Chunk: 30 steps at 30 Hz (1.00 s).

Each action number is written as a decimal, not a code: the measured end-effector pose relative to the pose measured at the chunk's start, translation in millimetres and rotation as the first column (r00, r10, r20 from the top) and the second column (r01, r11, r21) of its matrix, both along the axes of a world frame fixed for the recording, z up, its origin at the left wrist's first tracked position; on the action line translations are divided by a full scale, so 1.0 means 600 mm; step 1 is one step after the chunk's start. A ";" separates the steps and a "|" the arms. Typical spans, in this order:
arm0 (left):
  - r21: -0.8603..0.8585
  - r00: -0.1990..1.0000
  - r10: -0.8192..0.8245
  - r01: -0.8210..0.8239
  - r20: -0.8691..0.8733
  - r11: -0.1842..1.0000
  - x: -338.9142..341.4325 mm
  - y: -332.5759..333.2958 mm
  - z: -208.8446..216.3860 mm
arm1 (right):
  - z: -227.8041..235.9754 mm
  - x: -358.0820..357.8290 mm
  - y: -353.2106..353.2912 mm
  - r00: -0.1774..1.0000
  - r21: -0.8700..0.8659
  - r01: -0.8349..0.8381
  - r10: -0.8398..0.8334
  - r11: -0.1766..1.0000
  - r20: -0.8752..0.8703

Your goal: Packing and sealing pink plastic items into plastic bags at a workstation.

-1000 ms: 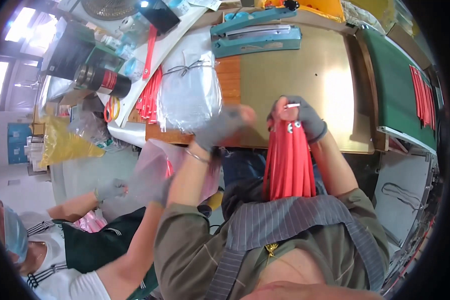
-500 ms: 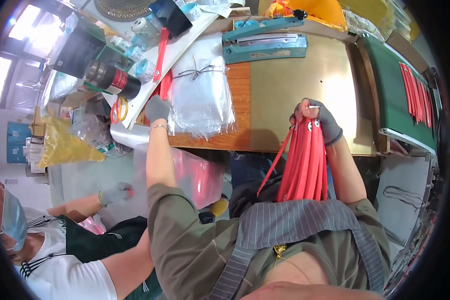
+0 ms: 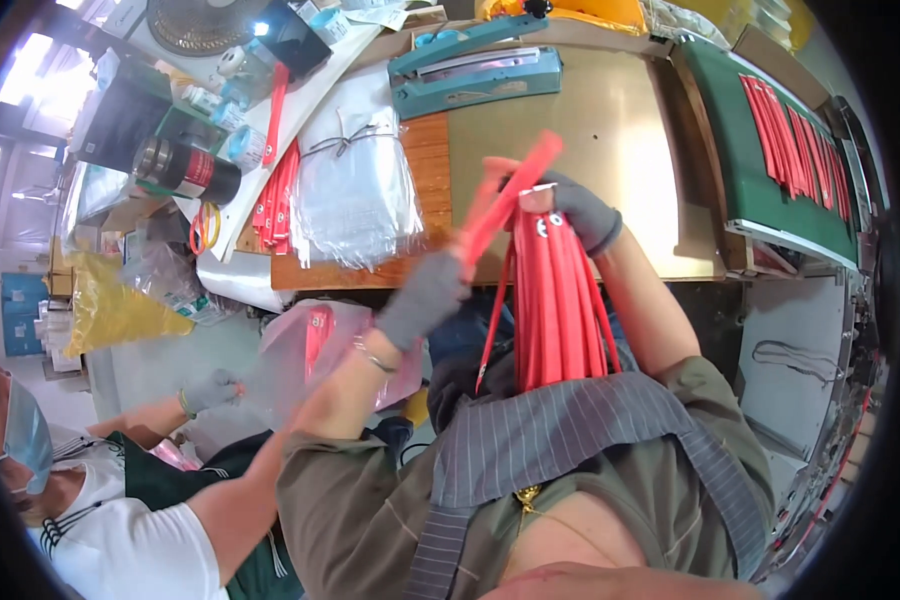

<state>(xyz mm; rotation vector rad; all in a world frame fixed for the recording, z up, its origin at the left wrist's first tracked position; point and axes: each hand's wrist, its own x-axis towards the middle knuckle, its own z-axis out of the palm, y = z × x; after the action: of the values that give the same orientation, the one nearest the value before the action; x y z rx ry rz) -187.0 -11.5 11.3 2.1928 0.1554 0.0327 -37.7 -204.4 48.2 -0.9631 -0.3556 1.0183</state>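
Both my hands wear grey gloves. My right hand (image 3: pixel 575 212) grips the top of a bundle of long red strips (image 3: pixel 560 310) that hangs down toward my lap over the grey striped apron. My left hand (image 3: pixel 425 297) holds one single red strip (image 3: pixel 510 195), which slants up to the right and reaches the top of the bundle. Both hands are at the near edge of the wooden worktable (image 3: pixel 610 130).
A stack of clear plastic bags (image 3: pixel 355 190) lies at the table's left beside more red strips (image 3: pixel 275 195). A teal heat sealer (image 3: pixel 475 70) stands at the back. At the right, a green conveyor (image 3: pixel 770 170) carries red strips. Another person's gloved hand (image 3: pixel 210 390) holds a pink bag lower left.
My left hand came back from the far left of the table with one red strip and brought it to the bundle. My right hand lifted the bundle slightly.
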 end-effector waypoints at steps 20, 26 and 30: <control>-0.361 0.898 0.404 -0.323 0.176 0.875 0.181 0.102 0.063 | -0.066 0.022 -0.103 0.986 -0.034 0.134 -0.137 0.990 -0.098; -0.176 0.834 0.227 -0.159 0.503 0.972 0.119 -0.129 0.037 | -0.049 0.007 -0.036 0.979 -0.042 0.112 -0.103 0.993 0.177; -0.893 0.915 0.378 -0.280 -0.139 0.351 0.154 -0.050 0.039 | -0.069 -0.002 -0.126 0.964 -0.082 0.245 -0.251 0.966 -0.085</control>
<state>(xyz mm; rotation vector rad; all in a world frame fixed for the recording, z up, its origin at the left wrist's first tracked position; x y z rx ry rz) -94.9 -41.3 34.8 0.9988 0.4559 0.2301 -39.0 -279.9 6.7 -0.9917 -0.1157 0.8479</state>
